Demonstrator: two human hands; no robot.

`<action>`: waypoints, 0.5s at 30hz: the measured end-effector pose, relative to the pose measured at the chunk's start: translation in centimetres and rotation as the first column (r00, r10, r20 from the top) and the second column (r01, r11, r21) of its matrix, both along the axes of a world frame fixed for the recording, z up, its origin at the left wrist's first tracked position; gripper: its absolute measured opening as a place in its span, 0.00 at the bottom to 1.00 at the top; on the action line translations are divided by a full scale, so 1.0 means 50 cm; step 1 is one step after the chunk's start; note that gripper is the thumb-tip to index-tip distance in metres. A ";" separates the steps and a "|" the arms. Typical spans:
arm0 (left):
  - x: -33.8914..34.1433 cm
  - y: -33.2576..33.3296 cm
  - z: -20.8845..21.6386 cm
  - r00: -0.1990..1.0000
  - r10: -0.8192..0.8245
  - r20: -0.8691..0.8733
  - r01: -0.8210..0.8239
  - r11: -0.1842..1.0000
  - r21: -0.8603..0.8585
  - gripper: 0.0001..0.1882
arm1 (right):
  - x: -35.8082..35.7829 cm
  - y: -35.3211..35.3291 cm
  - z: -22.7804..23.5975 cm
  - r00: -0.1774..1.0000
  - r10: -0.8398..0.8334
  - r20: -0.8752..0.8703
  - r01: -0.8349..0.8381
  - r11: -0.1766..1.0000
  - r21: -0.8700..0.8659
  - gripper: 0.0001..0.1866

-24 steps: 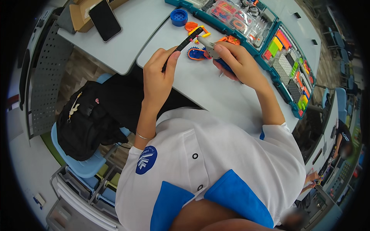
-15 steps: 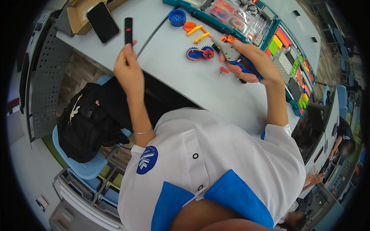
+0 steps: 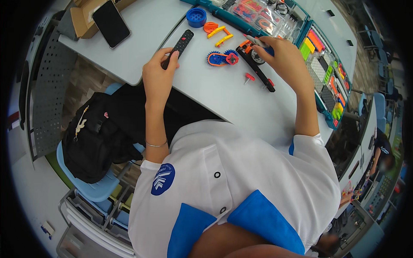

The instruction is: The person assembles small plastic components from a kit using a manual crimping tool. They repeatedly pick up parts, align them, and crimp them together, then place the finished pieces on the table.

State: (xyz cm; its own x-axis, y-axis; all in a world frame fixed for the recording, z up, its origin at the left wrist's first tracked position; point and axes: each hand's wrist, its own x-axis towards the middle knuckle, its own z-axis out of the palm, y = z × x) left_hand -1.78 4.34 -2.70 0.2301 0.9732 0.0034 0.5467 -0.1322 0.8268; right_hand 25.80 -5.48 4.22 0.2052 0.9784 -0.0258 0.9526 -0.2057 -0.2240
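My left hand is closed on the lower end of a black perforated beam, which tilts up to the right with a small red piece near its top. My right hand is closed round a pair of pliers with a grey head and blue handles, partly hidden by the fingers. Just below the pliers lies a long black bar with orange parts and a wheel beside it. A red peg piece is on the table to the left of that bar. Between my hands sits a blue gear assembly with an orange band.
Yellow frame pieces, an orange part and a blue round cup-like part lie farther back. A teal parts case stands open at the far right. A phone and cardboard box are far left.
My left hand has moved right with the beam, which now tilts. My right hand has turned and brought the pliers up and slightly back, uncovering the black bar and wheel.
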 end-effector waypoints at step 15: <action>0.121 -0.010 0.033 0.677 -0.124 0.726 0.452 0.848 -0.277 0.11 | -0.069 -0.012 0.045 0.945 0.222 -0.242 -0.197 0.972 0.125 0.22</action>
